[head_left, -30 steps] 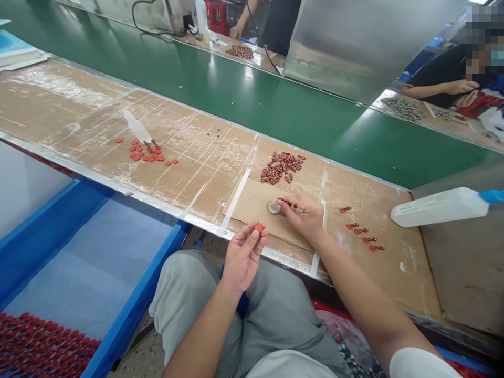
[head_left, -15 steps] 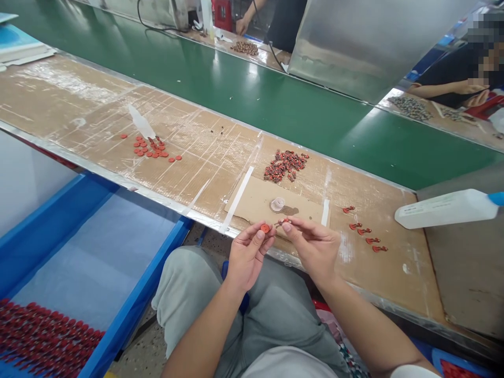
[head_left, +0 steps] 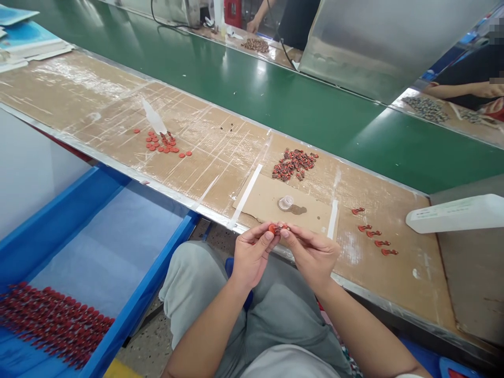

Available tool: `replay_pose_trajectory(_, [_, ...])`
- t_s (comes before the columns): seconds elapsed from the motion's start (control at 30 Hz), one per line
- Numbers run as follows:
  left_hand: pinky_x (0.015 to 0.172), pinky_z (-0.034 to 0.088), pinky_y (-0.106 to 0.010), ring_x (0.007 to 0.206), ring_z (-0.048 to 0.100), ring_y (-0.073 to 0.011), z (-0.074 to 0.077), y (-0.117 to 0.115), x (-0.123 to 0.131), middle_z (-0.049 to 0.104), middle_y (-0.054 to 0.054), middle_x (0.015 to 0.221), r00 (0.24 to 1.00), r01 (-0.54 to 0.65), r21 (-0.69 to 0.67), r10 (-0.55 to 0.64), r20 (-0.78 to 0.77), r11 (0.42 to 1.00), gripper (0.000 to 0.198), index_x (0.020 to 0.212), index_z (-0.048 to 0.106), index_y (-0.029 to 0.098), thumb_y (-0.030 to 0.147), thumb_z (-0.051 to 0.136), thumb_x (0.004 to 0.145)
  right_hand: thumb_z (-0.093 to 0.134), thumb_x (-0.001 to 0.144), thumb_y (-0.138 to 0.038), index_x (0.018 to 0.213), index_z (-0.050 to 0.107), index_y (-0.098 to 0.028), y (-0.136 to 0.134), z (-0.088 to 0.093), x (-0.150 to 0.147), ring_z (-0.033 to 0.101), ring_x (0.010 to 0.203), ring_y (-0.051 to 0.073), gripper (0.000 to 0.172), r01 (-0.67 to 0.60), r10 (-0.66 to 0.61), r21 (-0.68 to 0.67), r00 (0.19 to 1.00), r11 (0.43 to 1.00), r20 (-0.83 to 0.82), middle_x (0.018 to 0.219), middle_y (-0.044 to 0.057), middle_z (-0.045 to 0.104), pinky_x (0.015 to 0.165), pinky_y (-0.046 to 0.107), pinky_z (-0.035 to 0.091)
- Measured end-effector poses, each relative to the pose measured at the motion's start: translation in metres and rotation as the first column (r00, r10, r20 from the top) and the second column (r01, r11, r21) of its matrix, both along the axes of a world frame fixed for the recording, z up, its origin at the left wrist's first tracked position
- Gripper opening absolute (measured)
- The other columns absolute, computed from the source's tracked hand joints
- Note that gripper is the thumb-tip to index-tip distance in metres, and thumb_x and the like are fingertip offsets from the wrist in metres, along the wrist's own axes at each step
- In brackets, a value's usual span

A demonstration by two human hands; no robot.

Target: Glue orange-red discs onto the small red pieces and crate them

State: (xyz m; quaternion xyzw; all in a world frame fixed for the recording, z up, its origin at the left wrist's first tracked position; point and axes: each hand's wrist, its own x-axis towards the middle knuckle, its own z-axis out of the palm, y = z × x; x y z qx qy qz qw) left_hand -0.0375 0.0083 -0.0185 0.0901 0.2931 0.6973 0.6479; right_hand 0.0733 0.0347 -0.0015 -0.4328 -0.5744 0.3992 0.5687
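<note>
My left hand (head_left: pixel 252 252) pinches a small red disc (head_left: pixel 272 228) between thumb and fingers, just in front of the bench edge. My right hand (head_left: pixel 311 251) pinches a small red and dark clip-like part (head_left: pixel 282 227) and holds it against the disc, so the two hands meet above my lap. Beyond them a small clear cap (head_left: pixel 285 202) sits on a cardboard sheet (head_left: pixel 307 215). A heap of the same red and dark parts (head_left: pixel 294 164) lies behind it. Loose red discs (head_left: pixel 162 145) lie to the left.
Several finished red pieces (head_left: pixel 374 233) lie in a row at the right, near a white bottle (head_left: pixel 457 214) on its side. A blue tray (head_left: pixel 118 252) at lower left holds many red pieces (head_left: pixel 55 325). A green conveyor belt (head_left: pixel 275 105) runs behind the bench. Other people's arms show beyond it.
My right hand left the clear cap on the cardboard and came back towards me with the small part. It now meets the disc in my left hand.
</note>
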Motion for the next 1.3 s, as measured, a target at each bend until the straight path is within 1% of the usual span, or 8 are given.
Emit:
replay_pose_trajectory(0.17, [0.089, 0.055, -0.028, 0.095, 0.070, -0.0172, 0.000, 0.000, -0.001, 0.075, -0.006, 0.097, 1.000, -0.013, 0.015, 0.013, 0.006, 1.000, 0.020, 0.092, 0.075, 0.019, 0.018, 0.077, 0.073, 0.077, 0.072, -0.015, 0.093, 0.075, -0.026, 0.001, -0.001, -0.002, 0.073, 0.086, 0.022, 0.024, -0.018, 0.017, -0.002, 1.000, 1.000, -0.013, 0.096, 0.001, 0.075, 0.084, 0.037, 0.062])
replay_pose_trajectory(0.33, [0.091, 0.055, -0.032, 0.096, 0.070, -0.0201, 0.001, 0.001, -0.002, 0.075, -0.007, 0.096, 1.000, -0.021, -0.005, 0.021, 0.002, 1.000, 0.021, 0.090, 0.075, 0.019, 0.020, 0.080, 0.069, 0.077, 0.072, -0.017, 0.093, 0.075, -0.028, 0.002, -0.002, -0.003, 0.073, 0.086, 0.022, 0.023, -0.012, 0.012, 0.018, 1.000, 1.000, 0.028, 0.096, 0.000, 0.075, 0.083, 0.039, 0.063])
replay_pose_trajectory(0.57, [0.091, 0.055, -0.035, 0.093, 0.071, -0.0212, -0.001, 0.001, -0.002, 0.076, -0.007, 0.093, 0.999, -0.037, -0.038, 0.037, 0.001, 0.999, 0.024, 0.086, 0.076, 0.019, 0.021, 0.083, 0.064, 0.076, 0.072, -0.016, 0.092, 0.075, -0.029, 0.001, -0.007, -0.004, 0.073, 0.085, 0.022, 0.024, 0.009, -0.010, 0.052, 1.000, 0.999, 0.024, 0.096, 0.000, 0.075, 0.083, 0.039, 0.063])
replay_pose_trajectory(0.83, [0.088, 0.057, -0.036, 0.092, 0.070, -0.0212, -0.001, 0.000, -0.004, 0.075, -0.006, 0.091, 0.993, -0.065, 0.026, 0.068, -0.095, 0.998, 0.020, 0.086, 0.077, 0.020, 0.020, 0.081, 0.066, 0.076, 0.072, -0.014, 0.094, 0.075, -0.030, -0.001, -0.004, -0.004, 0.073, 0.085, 0.021, 0.028, -0.012, 0.008, 0.066, 0.998, 0.998, 0.059, 0.096, -0.001, 0.075, 0.083, 0.037, 0.063])
replay_pose_trajectory(0.93, [0.087, 0.057, -0.038, 0.092, 0.070, -0.0228, 0.001, 0.000, -0.004, 0.075, -0.007, 0.092, 0.985, -0.081, 0.035, 0.085, -0.152, 0.996, 0.021, 0.085, 0.077, 0.020, 0.022, 0.083, 0.064, 0.076, 0.072, -0.015, 0.094, 0.074, -0.030, 0.000, -0.001, -0.004, 0.073, 0.084, 0.021, 0.027, -0.019, 0.010, 0.098, 0.996, 0.995, 0.090, 0.095, 0.000, 0.075, 0.082, 0.038, 0.063])
replay_pose_trajectory(1.03, [0.086, 0.058, -0.038, 0.092, 0.070, -0.0235, 0.001, 0.000, -0.004, 0.074, -0.008, 0.092, 0.980, -0.090, 0.036, 0.095, -0.174, 0.995, 0.023, 0.084, 0.077, 0.019, 0.023, 0.084, 0.062, 0.077, 0.071, -0.015, 0.092, 0.074, -0.029, 0.001, 0.001, -0.003, 0.073, 0.083, 0.021, 0.025, -0.013, 0.001, 0.116, 0.994, 0.993, 0.110, 0.092, 0.000, 0.075, 0.080, 0.037, 0.063])
replay_pose_trajectory(1.17, [0.084, 0.057, -0.036, 0.088, 0.070, -0.0215, 0.001, -0.001, -0.002, 0.075, -0.007, 0.089, 0.982, -0.081, 0.033, 0.086, -0.166, 0.996, 0.023, 0.086, 0.076, 0.019, 0.022, 0.082, 0.065, 0.077, 0.070, -0.015, 0.088, 0.074, -0.028, 0.003, 0.002, -0.001, 0.072, 0.084, 0.022, 0.023, -0.023, 0.007, 0.128, 0.992, 0.991, 0.124, 0.090, 0.001, 0.075, 0.080, 0.039, 0.062])
replay_pose_trajectory(1.3, [0.083, 0.057, -0.033, 0.083, 0.071, -0.0178, 0.001, -0.001, 0.000, 0.075, -0.004, 0.083, 0.985, -0.086, 0.033, 0.090, -0.148, 0.996, 0.016, 0.083, 0.073, 0.020, 0.021, 0.080, 0.068, 0.078, 0.069, -0.014, 0.087, 0.075, -0.028, 0.005, 0.003, -0.001, 0.072, 0.081, 0.021, 0.023, -0.022, 0.003, 0.138, 0.991, 0.990, 0.137, 0.088, 0.001, 0.075, 0.076, 0.038, 0.062])
